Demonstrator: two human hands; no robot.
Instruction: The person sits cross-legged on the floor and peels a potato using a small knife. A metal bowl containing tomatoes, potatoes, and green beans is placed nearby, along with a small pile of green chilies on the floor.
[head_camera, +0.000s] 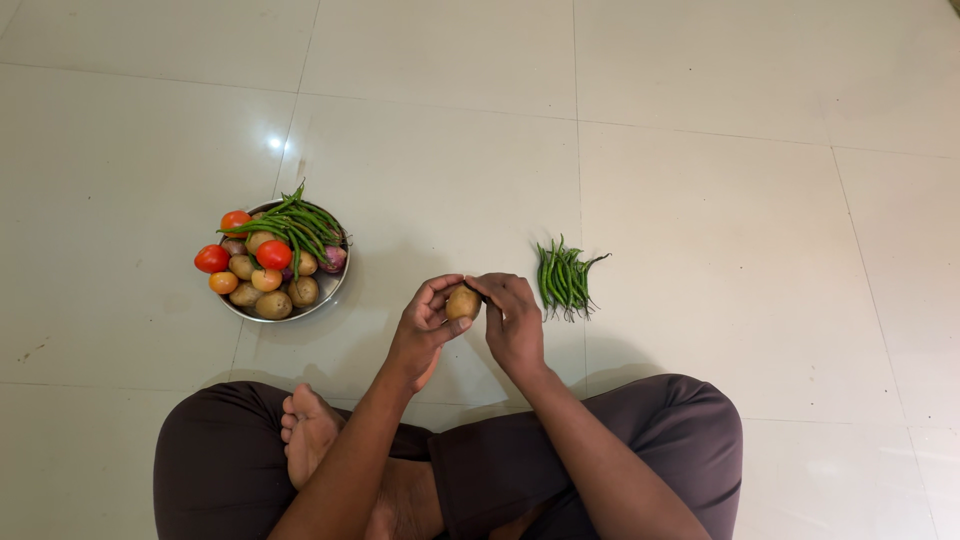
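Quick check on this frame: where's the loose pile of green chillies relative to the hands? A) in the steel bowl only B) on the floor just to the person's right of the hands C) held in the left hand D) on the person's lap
B: the loose green chillies lie on the floor tiles just past the right hand, which with the left hand holds a potato.
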